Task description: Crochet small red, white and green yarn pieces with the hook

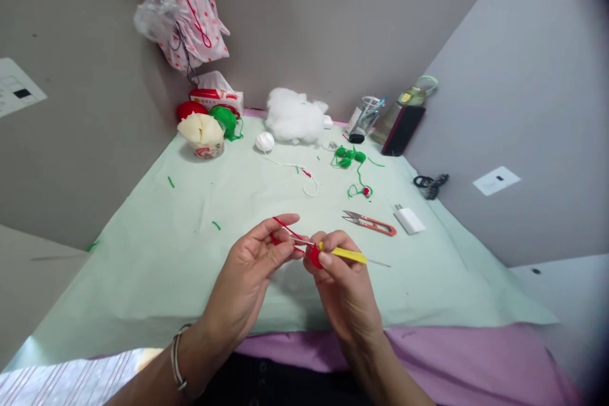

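Observation:
My right hand (347,288) grips a crochet hook (349,254) by its yellow handle, and a small red crochet piece (314,257) sits pinched in the same fingers. The hook's metal shaft points left, toward my other hand. Red yarn (287,226) runs over the raised index finger of my left hand (247,269), whose thumb closes on the strand beside the hook's tip. Both hands are above the near middle of the table, close together. Exactly how the yarn loops on the hook is too small to tell.
Orange-handled thread snips (375,225) and a white charger (409,219) lie to the right. Green crochet pieces (349,157), a white yarn ball (264,141) and white stuffing (295,117) are farther back. A tub (209,149), tissue box (217,101), glass (365,115) and phone (403,131) stand near the walls.

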Demonstrator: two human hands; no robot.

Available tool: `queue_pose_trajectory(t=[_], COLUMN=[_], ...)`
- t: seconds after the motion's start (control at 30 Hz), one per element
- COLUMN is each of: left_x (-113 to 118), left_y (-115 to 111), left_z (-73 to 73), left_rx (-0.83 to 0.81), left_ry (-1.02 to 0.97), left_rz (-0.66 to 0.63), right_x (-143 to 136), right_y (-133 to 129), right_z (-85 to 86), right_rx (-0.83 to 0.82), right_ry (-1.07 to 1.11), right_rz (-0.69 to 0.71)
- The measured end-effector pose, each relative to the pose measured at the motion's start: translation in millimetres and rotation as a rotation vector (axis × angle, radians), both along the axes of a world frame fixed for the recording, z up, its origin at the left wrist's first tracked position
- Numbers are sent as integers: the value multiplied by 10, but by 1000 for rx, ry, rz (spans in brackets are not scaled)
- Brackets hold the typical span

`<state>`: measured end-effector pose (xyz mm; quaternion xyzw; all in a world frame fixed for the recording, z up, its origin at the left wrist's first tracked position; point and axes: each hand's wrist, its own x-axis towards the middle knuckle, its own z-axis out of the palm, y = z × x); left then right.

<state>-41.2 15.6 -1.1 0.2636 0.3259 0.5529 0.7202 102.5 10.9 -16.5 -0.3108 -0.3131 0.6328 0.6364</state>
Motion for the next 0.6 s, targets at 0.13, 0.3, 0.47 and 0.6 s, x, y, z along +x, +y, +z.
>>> queue_pose_trajectory(t=[0.13, 0.3, 0.47, 0.6], left_x=[31, 54, 74, 126], left_y=[-12, -34, -65, -82], left_z=[34, 20, -50, -109], left_rx=[-112, -81, 137, 129], left_ry=[-123, -195, -13, 48], left_rz=[-24, -53, 20, 27], right_x=[-24, -63, -85, -117], right_y=[11, 17, 20, 5], right_z=[-5, -9, -32, -80], right_rx=[116, 206, 234, 279], right_ry=[-50, -132, -173, -245], right_rz=[-124, -215, -295, -330])
